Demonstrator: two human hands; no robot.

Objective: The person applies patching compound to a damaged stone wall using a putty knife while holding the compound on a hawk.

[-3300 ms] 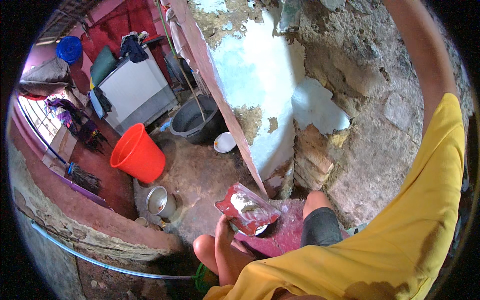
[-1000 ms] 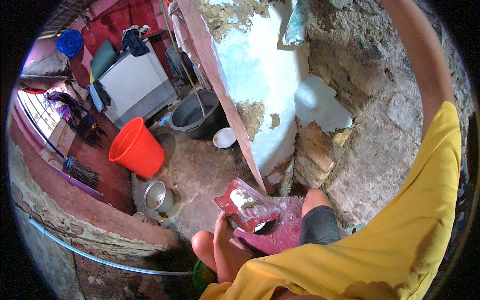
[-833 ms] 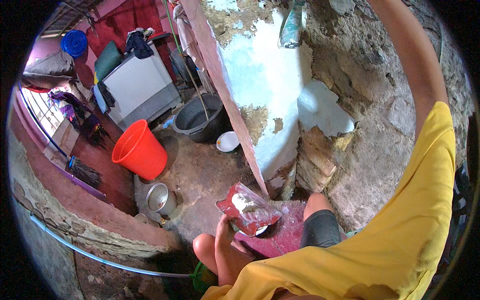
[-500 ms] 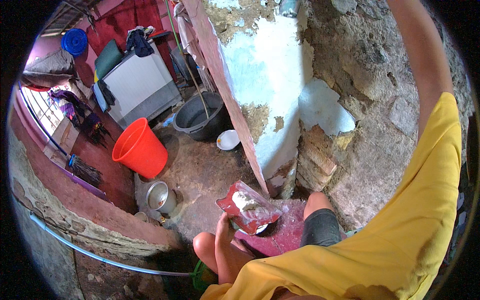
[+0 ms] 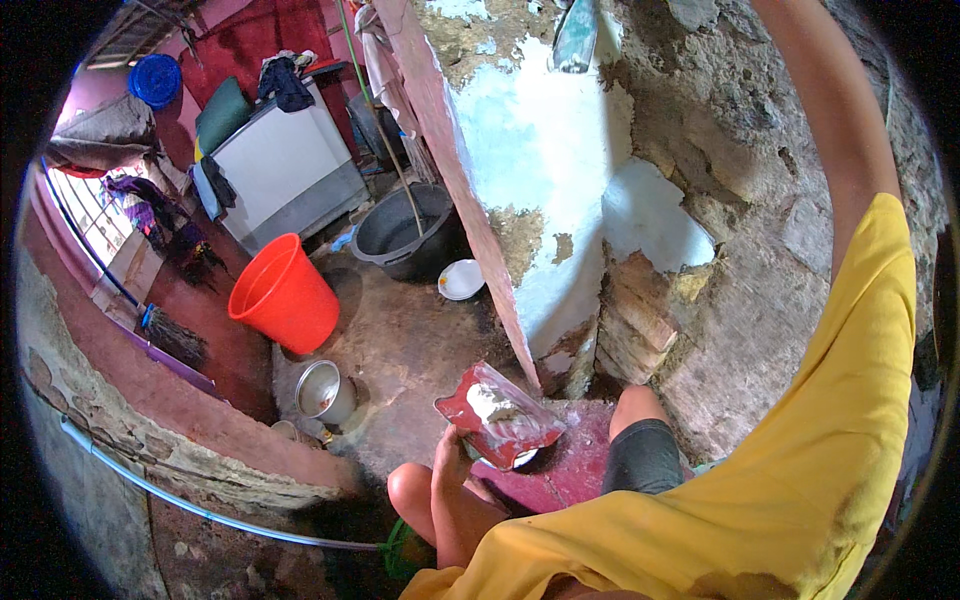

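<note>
Low in front of me, my left hand is closed on the near left edge of a flat red piece with a clear, plastic-looking part; its exact kind I cannot tell. A lump of white paste lies on it. Below its edge shows part of a pale round dish. My right arm reaches up past the top edge, so that hand is out of sight. A teal, whitish-smeared blade-like tool hangs down at the top, against the peeling pale-blue wall; what holds it is hidden.
A red bucket, a metal pot, a white plate and a black tub with a stick in it stand ahead on the left. A rough stone wall rises close on the right. A pale-blue hose curves along the left.
The teal tool has come down further into view along the wall. My right arm has shifted slightly left at the top; my left hand keeps its hold on the red piece.
</note>
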